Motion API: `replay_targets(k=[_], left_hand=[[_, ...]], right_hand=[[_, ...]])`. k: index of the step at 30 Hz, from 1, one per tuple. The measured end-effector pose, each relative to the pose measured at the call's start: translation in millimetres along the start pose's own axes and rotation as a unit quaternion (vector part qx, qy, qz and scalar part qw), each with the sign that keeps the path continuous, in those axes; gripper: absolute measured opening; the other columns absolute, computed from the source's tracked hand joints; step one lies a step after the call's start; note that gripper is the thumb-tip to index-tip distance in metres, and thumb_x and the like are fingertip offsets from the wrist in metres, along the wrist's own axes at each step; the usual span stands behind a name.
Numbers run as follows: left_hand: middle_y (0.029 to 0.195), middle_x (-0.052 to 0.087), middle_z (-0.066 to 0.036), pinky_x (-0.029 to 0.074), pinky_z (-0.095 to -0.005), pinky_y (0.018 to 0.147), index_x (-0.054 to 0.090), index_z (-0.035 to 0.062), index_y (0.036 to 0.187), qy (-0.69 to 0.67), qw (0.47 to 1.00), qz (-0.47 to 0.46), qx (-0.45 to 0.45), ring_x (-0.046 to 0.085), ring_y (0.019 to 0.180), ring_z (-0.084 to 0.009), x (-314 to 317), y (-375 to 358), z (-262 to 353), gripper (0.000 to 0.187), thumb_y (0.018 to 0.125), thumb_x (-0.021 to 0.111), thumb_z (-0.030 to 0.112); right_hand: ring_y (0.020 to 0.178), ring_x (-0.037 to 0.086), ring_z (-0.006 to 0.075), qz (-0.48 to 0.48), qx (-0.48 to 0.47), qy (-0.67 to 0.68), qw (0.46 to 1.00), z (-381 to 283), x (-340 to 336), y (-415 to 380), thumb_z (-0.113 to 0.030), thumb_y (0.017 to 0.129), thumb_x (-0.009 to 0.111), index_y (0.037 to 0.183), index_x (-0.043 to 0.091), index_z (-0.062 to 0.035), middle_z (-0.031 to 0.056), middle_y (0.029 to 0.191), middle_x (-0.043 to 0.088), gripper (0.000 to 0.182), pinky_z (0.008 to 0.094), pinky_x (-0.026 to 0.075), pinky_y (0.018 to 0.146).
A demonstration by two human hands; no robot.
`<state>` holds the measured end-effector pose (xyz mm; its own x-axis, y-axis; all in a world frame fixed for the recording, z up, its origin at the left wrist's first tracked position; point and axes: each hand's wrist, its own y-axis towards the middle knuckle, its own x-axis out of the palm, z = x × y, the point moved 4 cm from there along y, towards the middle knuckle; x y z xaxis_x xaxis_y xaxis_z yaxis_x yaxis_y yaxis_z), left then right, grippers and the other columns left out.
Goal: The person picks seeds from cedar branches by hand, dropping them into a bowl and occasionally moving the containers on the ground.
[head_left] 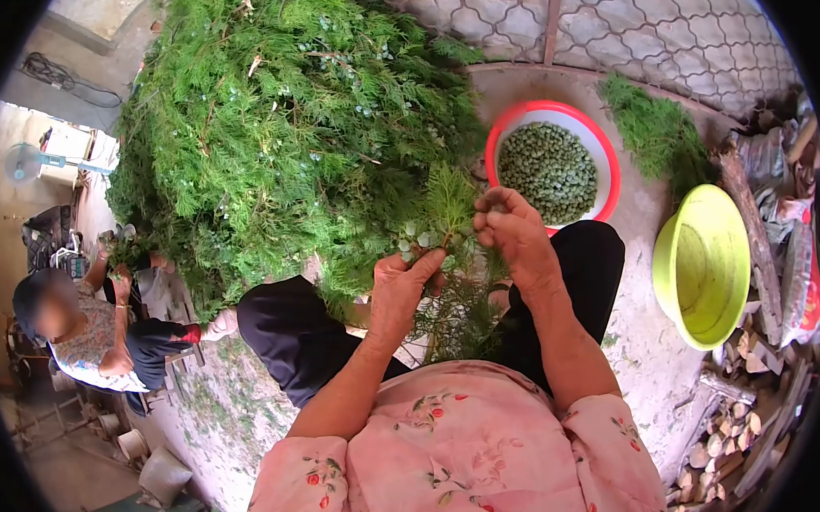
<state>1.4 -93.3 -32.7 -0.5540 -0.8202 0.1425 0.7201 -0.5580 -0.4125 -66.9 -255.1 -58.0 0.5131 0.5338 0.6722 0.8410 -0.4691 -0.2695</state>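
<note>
Between thumb and fingers, my left hand (pixel 406 291) grips a leafy evergreen sprig (pixel 451 207) that carries pale green cones (pixel 418 240). Just to its right, my right hand (pixel 522 239) is closed with curled fingertips. Something small may be in those fingers, but I cannot make it out. Beyond my right hand stands a red-rimmed white basin (pixel 612 167) holding a heap of small green cones (pixel 548 172). A large pile of cut evergreen branches (pixel 283 133) rises in front of my knees. More stripped-looking greenery (pixel 460 323) lies between my legs.
A yellow-green basin (pixel 707 268) stands at the right, beside a log (pixel 750 238) and stacked firewood (pixel 730 443). A loose branch (pixel 649 128) lies by the wire-mesh fence (pixel 667 29). At the left, another person (pixel 94 328) sits with greenery in their hands.
</note>
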Motion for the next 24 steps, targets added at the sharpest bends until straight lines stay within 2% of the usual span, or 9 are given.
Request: replay_targets(k=[2, 4, 5, 7, 10, 14, 19, 23, 24], left_hand=[[0.061, 0.059, -0.004, 0.042, -0.0242, 0.048, 0.066, 0.0012, 0.082, 0.014, 1.000, -0.002, -0.006, 0.053, 0.052, -0.0112, -1, 0, -2, 0.012, 0.081, 0.064, 0.013], [0.060, 0.059, -0.003, 0.041, -0.0232, 0.048, 0.066, 0.0012, 0.083, 0.052, 0.998, -0.020, 0.021, 0.052, 0.051, -0.0103, -2, 2, -6, 0.012, 0.081, 0.064, 0.013], [0.060, 0.059, -0.003, 0.041, -0.0232, 0.048, 0.066, 0.0012, 0.083, 0.052, 0.998, -0.020, 0.021, 0.052, 0.051, -0.0103, -2, 2, -7, 0.012, 0.081, 0.064, 0.013], [0.061, 0.059, -0.003, 0.041, -0.0229, 0.049, 0.066, 0.0014, 0.084, 0.081, 0.996, -0.028, -0.002, 0.051, 0.052, -0.0093, -1, 2, -11, 0.012, 0.082, 0.063, 0.013], [0.061, 0.059, -0.002, 0.041, -0.0227, 0.049, 0.067, 0.0018, 0.084, 0.084, 0.996, -0.039, 0.005, 0.051, 0.052, -0.0088, 0, 3, -11, 0.012, 0.082, 0.063, 0.013], [0.062, 0.059, -0.002, 0.041, -0.0228, 0.049, 0.066, 0.0020, 0.085, 0.085, 0.995, -0.046, 0.002, 0.051, 0.052, -0.0088, 0, 2, -11, 0.012, 0.082, 0.063, 0.013], [0.061, 0.058, -0.002, 0.041, -0.0225, 0.048, 0.066, 0.0018, 0.086, 0.073, 0.997, -0.022, -0.007, 0.051, 0.052, -0.0088, -2, 1, -7, 0.014, 0.082, 0.063, 0.015], [0.061, 0.058, -0.002, 0.040, -0.0226, 0.046, 0.066, 0.0018, 0.084, 0.045, 0.999, 0.000, -0.003, 0.051, 0.052, -0.0088, 3, 0, -1, 0.013, 0.082, 0.064, 0.015], [0.062, 0.058, -0.001, 0.040, -0.0227, 0.046, 0.066, 0.0019, 0.084, 0.054, 0.999, 0.002, -0.006, 0.051, 0.052, -0.0088, 4, 0, 0, 0.012, 0.082, 0.064, 0.014]], right_hand=[[0.066, 0.051, 0.0104, -0.008, 0.015, -0.020, 1.000, -2, 0, -2, -0.008, 0.082, 0.058, 0.097, 0.056, -0.0008, 0.0023, 0.076, 0.055, 0.016, 0.0238, 0.041, 0.058], [0.074, 0.050, 0.0124, -0.054, 0.014, -0.270, 0.961, -8, 6, -7, -0.002, 0.081, 0.056, 0.100, 0.058, -0.0034, 0.0026, 0.080, 0.051, 0.019, 0.0255, 0.040, 0.064], [0.074, 0.050, 0.0124, -0.053, 0.014, -0.270, 0.961, -6, 5, -6, -0.002, 0.081, 0.056, 0.100, 0.058, -0.0034, 0.0026, 0.080, 0.051, 0.019, 0.0255, 0.040, 0.064], [0.077, 0.049, 0.0126, -0.142, -0.159, -0.407, 0.888, -9, 16, -4, -0.002, 0.079, 0.057, 0.103, 0.060, -0.0049, 0.0019, 0.080, 0.052, 0.024, 0.0262, 0.041, 0.068], [0.078, 0.049, 0.0119, -0.188, -0.145, -0.505, 0.830, -6, 19, -7, -0.001, 0.078, 0.058, 0.106, 0.060, -0.0057, 0.0008, 0.081, 0.053, 0.029, 0.0262, 0.041, 0.071], [0.074, 0.051, 0.0136, -0.184, -0.109, -0.461, 0.861, 3, 14, -5, -0.005, 0.076, 0.064, 0.101, 0.063, -0.0045, 0.0033, 0.078, 0.054, 0.026, 0.0273, 0.041, 0.067], [0.068, 0.050, 0.0108, 0.004, -0.156, -0.332, 0.930, 2, 4, -7, -0.005, 0.066, 0.072, 0.090, 0.064, 0.0009, 0.0022, 0.075, 0.053, 0.026, 0.0270, 0.040, 0.060], [0.066, 0.051, 0.0105, 0.063, -0.184, -0.333, 0.923, 8, 10, -12, -0.002, 0.067, 0.071, 0.086, 0.062, 0.0022, 0.0017, 0.075, 0.054, 0.021, 0.0273, 0.040, 0.057], [0.066, 0.051, 0.0110, 0.078, -0.265, -0.404, 0.872, 4, 16, -15, -0.001, 0.068, 0.070, 0.082, 0.061, 0.0026, 0.0013, 0.075, 0.054, 0.017, 0.0273, 0.040, 0.056]])
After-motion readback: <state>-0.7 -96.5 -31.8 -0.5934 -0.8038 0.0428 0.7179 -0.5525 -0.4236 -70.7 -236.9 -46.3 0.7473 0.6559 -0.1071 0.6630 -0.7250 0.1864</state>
